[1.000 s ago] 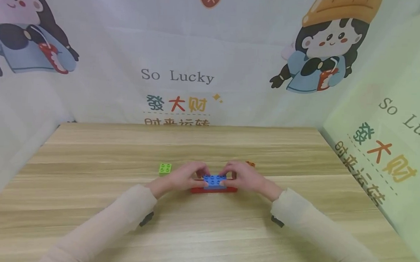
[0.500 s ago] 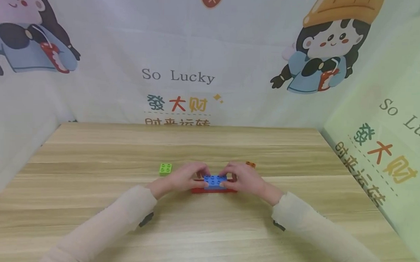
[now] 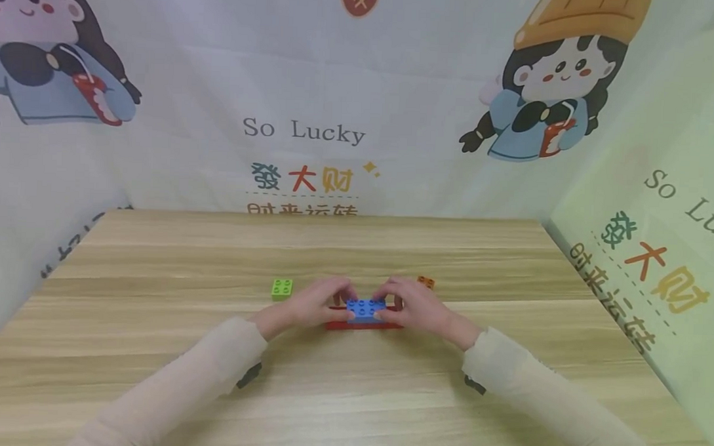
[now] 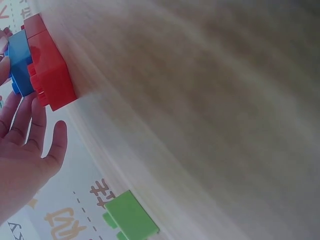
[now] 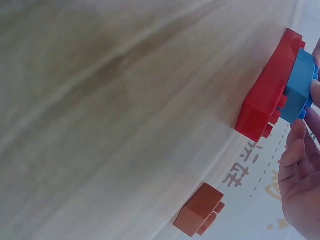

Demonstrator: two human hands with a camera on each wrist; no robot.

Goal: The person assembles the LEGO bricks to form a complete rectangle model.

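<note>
A blue toy building brick (image 3: 366, 311) with studs on top sits across the middle of a red brick base (image 3: 363, 325). In the left wrist view a seam divides the red base (image 4: 50, 65), and its studs show past the blue brick's end. My left hand (image 3: 317, 303) pinches the blue brick's left end, thumb at the near side and fingers behind. At the right end my right hand (image 3: 416, 304) pinches it the same way. The right wrist view shows the blue brick (image 5: 300, 85) seated over the red one (image 5: 267, 92), with red studs bare beside it.
A lime-green brick (image 3: 281, 288) stands on the wooden table (image 3: 351, 393), left of my left hand. Behind my right hand is an orange-brown brick (image 3: 426, 282). Printed cloth (image 3: 397, 86) hangs along the table's back and sides.
Both hands keep their grip on the blue brick, which stays in place on the red base. A little more of the orange-brown brick shows past the right hand.
</note>
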